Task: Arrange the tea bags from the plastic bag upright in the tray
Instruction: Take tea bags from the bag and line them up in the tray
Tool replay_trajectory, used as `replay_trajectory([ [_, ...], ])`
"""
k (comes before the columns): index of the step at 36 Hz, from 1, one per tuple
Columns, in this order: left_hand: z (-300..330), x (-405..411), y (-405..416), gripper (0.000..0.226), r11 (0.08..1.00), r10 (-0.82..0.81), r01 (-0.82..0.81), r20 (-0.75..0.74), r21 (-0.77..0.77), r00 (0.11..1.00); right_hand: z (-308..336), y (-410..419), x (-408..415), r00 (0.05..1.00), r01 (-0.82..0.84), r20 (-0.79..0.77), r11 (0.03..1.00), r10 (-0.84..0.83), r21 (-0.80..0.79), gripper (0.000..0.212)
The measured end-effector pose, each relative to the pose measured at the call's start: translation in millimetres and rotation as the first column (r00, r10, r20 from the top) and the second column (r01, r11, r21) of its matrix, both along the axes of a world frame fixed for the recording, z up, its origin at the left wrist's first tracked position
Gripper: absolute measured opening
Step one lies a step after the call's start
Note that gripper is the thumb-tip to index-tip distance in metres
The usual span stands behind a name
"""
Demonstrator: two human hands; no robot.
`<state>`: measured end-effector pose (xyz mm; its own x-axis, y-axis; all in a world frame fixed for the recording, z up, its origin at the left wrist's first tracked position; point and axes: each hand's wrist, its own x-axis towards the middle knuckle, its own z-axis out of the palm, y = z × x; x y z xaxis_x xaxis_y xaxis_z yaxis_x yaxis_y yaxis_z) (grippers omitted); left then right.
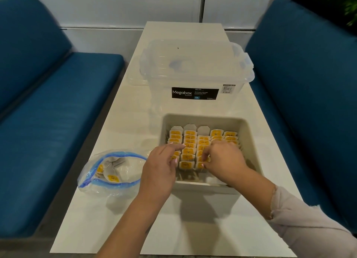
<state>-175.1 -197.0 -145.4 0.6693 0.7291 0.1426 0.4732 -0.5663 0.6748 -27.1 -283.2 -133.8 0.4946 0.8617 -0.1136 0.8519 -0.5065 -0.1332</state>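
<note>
A white tray (pixel 249 134) stands on the table with several rows of upright tea bags (pixel 189 141), each with a yellow label. My left hand (pixel 160 167) reaches over the tray's left side, its fingers curled among the left rows. My right hand (pixel 224 161) is inside the tray, fingertips pinching a tea bag (pixel 201 159) in the front of a middle row. To the left of the tray lies an open plastic bag (pixel 114 172) with a blue zip rim and a few tea bags inside.
A clear lidded storage box (pixel 195 74) labelled Megabox stands just behind the tray. Blue benches (pixel 48 112) flank the narrow white table (pixel 193 228) on both sides. A white wall is at the far end.
</note>
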Motion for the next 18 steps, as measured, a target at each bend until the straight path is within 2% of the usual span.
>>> replay_trajectory([
  [11, 5, 0, 1, 0.036, 0.999, 0.007, -0.008, -0.008, -0.035, 1.0, 7, -4, 2, 0.999, 0.005, -0.036, 1.0, -0.006, -0.012, 0.021],
  [18, 11, -11, 5, 0.035, 0.998, 0.058, -0.059, 0.078, 0.005, 0.995, 14, -7, 2, 0.995, 0.013, -0.098, 1.0, -0.012, 0.011, 0.028],
])
